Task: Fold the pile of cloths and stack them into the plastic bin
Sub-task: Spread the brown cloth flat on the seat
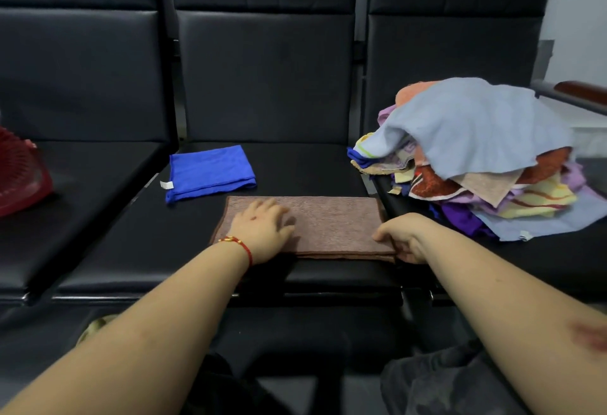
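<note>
Brown ribbed microfibre cloth (328, 224), folded into a long rectangle, lies at the front of the black padded bench seat (279, 165). Left hand (262, 230) presses flat on it, fingers spread; right hand (402, 237) pinches its near right corner. Soft, light and limp, it looks best taken by corners or hems. Folded blue cloth (210, 171) sits at 11 o'clock, mixed heap of unfolded cloths (476, 158) at 2 o'clock, red plastic bin (19, 178) at 9 o'clock.

No legible text; white tag (166, 185) on blue cloth (210, 171) unreadable
</note>
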A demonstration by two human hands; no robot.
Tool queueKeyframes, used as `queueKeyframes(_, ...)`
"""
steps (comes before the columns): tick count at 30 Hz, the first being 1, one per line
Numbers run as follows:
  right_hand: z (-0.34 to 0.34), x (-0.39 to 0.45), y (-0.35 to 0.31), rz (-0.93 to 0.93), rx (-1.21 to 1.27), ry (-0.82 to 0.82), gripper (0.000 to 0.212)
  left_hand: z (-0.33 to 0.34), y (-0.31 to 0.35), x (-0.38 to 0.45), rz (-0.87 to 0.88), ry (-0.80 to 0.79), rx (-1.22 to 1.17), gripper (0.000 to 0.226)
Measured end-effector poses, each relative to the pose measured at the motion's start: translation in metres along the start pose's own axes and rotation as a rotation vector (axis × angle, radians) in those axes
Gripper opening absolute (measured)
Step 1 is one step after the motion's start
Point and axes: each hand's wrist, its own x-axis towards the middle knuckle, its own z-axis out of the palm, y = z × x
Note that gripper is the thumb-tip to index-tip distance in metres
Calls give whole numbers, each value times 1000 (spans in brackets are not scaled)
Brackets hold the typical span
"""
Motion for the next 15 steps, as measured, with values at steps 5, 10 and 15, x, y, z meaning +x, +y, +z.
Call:
queueKeyframes(5,3,6,2,-18,57,22,14,14,30,8,-65,-202,115,65)
queueKeyframes(10,-15,-2,3,12,83,-12,24,6,49,6,-69,-95,182,68)
queueKeyframes(15,-31,-15,-9,-8,372,-68,15,14,47,2,-4,-175,94,76)
